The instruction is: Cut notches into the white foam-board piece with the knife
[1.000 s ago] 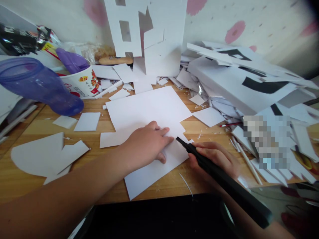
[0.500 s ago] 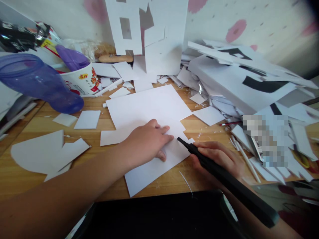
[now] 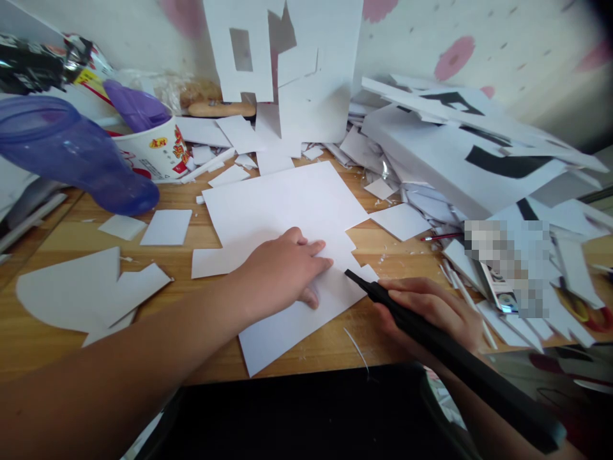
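My left hand (image 3: 287,271) lies with fingers spread on a notched white board (image 3: 282,198), pressing it to the wooden table. To its right, my right hand (image 3: 426,313) is wrapped round a long black utility knife (image 3: 450,351). The knife's narrow dark tip is over the board's right part, a short way from my left fingertips; whether it touches the board I cannot tell. A thin white strip (image 3: 357,351) lies near the table's front edge, below the board.
Cut white pieces (image 3: 71,287) lie at the left. A purple translucent vessel (image 3: 90,160) stands beside a paper tub (image 3: 158,150). Upright cut boards (image 3: 316,83) stand at the back. Heaped boards (image 3: 431,153), a phone-like object (image 3: 500,287) and scissors (image 3: 575,303) occupy the right.
My right hand and the knife have shifted slightly right and down, away from my left fingertips. My left hand stays on the board. The view has moved slightly.
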### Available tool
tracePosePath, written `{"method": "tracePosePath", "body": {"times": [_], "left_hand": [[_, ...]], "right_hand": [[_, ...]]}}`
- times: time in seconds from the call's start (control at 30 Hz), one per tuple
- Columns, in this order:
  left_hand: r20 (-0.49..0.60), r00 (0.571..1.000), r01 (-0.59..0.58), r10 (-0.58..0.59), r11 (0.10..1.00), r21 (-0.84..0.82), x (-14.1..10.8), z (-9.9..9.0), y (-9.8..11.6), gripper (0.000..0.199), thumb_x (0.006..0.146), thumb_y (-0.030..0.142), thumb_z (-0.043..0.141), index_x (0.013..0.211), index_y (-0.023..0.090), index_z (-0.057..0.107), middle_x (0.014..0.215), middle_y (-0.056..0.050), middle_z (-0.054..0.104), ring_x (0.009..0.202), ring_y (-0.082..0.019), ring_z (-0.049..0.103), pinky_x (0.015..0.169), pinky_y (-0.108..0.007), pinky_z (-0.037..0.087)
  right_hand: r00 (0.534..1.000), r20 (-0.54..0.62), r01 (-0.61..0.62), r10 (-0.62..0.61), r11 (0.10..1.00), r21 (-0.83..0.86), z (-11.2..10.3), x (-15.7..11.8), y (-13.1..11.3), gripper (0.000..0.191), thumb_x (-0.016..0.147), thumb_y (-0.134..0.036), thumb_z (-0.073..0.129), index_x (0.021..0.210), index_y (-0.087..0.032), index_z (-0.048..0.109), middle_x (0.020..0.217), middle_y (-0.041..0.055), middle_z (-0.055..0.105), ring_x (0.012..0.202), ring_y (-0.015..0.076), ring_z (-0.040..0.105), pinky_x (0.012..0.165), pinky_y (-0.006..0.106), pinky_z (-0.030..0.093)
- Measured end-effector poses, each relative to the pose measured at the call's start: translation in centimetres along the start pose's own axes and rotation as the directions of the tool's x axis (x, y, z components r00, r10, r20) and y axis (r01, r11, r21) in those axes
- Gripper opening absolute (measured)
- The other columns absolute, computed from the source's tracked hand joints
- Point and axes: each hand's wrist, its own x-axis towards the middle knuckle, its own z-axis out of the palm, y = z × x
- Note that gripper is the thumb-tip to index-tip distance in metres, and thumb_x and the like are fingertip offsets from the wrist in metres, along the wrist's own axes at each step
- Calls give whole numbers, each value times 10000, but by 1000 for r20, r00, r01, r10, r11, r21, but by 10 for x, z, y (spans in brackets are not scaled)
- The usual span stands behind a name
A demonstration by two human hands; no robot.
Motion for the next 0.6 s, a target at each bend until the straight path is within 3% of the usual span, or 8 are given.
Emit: {"method": "tracePosePath", "body": {"times": [0.47, 0.6], "left_hand": [[-4, 1000, 8, -8, 999, 44, -1, 0, 0, 548, 766, 466, 788, 1261, 286, 635, 1336, -60, 590, 1157, -325, 487, 815, -351, 462], [-6, 1000, 12, -12, 998, 64, -2, 0, 2, 567, 773, 488, 776, 1280, 282, 625, 1356, -61, 585, 1130, -318, 494, 770, -337, 457]], "right_hand": [[997, 14, -74, 72, 989, 128, -3, 13, -7, 240, 797, -152, 738, 1005, -212, 635, 940, 80, 712, 773, 200, 727, 604, 294, 628], [983, -77, -151, 164, 976, 157, 3, 3, -10, 253, 769, -132, 759, 979, -227, 655, 934, 58, 730, 808, 207, 730, 657, 322, 636]]}}
